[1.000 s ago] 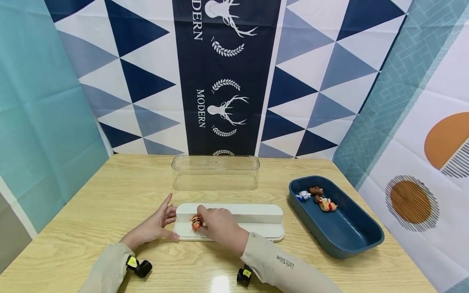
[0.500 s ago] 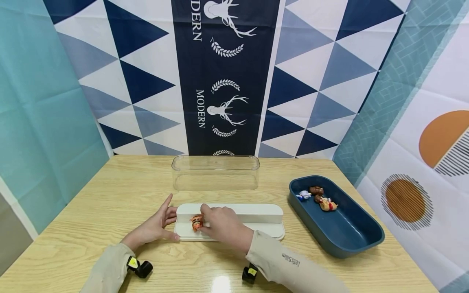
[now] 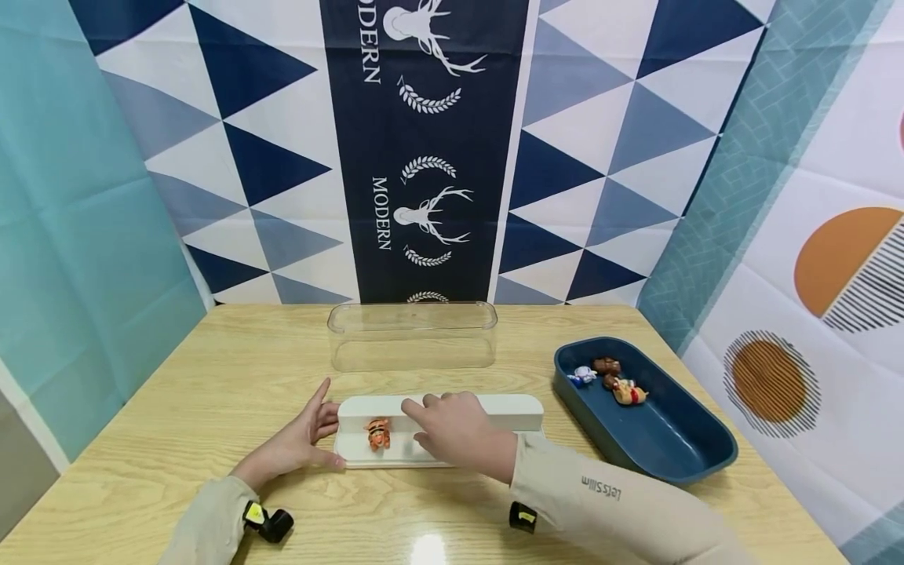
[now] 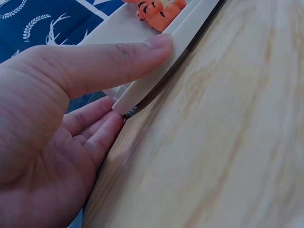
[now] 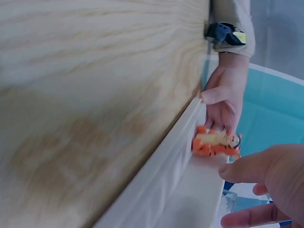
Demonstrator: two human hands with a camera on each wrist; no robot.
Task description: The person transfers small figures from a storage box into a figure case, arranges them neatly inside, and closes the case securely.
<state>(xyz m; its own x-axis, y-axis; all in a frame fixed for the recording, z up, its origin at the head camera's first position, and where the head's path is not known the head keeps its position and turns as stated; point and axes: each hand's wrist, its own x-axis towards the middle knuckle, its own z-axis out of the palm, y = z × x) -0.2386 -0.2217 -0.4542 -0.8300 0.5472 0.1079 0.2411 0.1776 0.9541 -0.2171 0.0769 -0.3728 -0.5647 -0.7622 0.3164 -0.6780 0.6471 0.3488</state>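
Note:
A small orange striped tiger figurine (image 3: 378, 433) sits upright on the lower step near the left end of a long white stepped display base (image 3: 417, 449). At that left end, my left hand (image 3: 302, 436) holds the base, its thumb (image 4: 159, 42) on the front rim and fingertips (image 4: 114, 121) against the end. My right hand (image 3: 462, 433) hovers over the middle of the base, just right of the figurine and apart from it, holding nothing. In the right wrist view, its thumb (image 5: 247, 167) and fingers are spread near the tiger figurine (image 5: 216, 142).
Behind the base stands a clear plastic cover (image 3: 413, 345). To the right, a dark blue bin (image 3: 664, 439) holds several small figurines (image 3: 628, 392) in its far left corner. Patterned cloth (image 3: 424, 157) hangs behind the wooden table (image 3: 247, 369).
My right hand has let go of the tiger figurine and moved right. The figurine stays on the base's lower step. My left hand keeps its place at the left end.

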